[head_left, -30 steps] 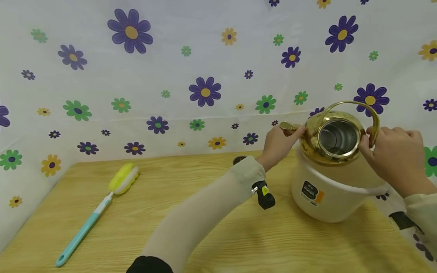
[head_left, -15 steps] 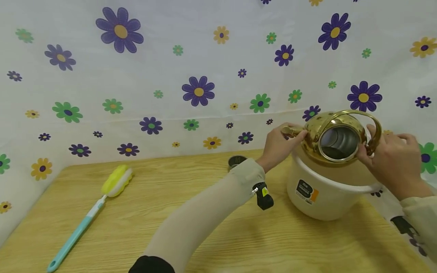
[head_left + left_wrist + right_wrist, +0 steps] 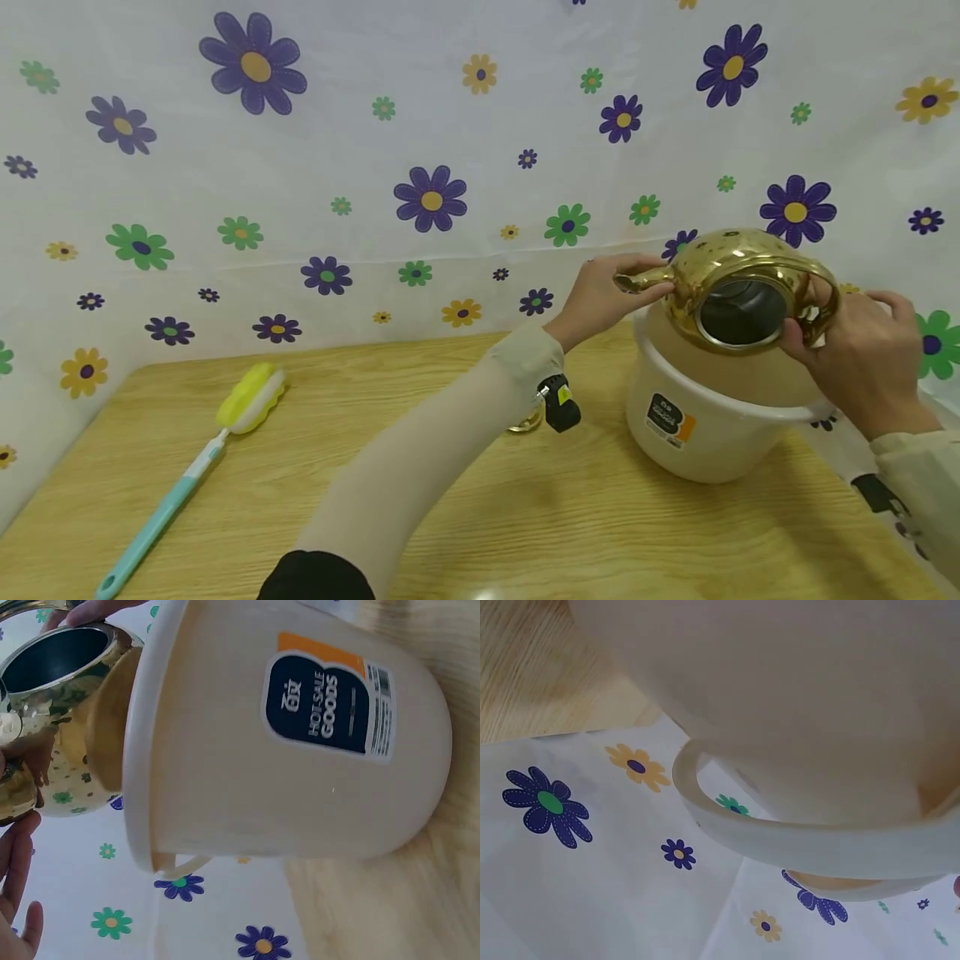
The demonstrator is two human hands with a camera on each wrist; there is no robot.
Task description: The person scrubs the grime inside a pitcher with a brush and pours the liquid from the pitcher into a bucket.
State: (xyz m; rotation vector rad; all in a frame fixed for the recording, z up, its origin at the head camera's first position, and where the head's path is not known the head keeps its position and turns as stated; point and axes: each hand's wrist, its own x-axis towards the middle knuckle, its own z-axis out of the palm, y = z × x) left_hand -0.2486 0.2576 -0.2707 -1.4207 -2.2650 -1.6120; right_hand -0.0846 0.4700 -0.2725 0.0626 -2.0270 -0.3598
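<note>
A shiny gold kettle (image 3: 723, 254), its lid off, is tilted over a white bucket (image 3: 697, 421) with its mouth tipped toward me and down. The dark steel interior shows. My left hand (image 3: 596, 292) pinches the spout between thumb and fingers; in the left wrist view its fingers (image 3: 16, 877) lie beside the spout base. My right hand (image 3: 870, 362) holds the kettle's other side, at the foot of its hooped handle. In the right wrist view the bucket wall (image 3: 795, 697) and its side grip fill much of the picture, and the right hand is out of sight.
On the left of the wooden table (image 3: 360, 433) lies a brush (image 3: 168, 508) with a turquoise handle and yellow sponge head. A gold rim (image 3: 527, 422) peeks out under the left forearm. Behind the table hangs a flower-print cloth (image 3: 352, 150).
The kettle has tipped further forward, so its mouth now faces lower. My left forearm has shifted left, covering the dark perforated cup and baring a gold rim. Both hands keep their hold.
</note>
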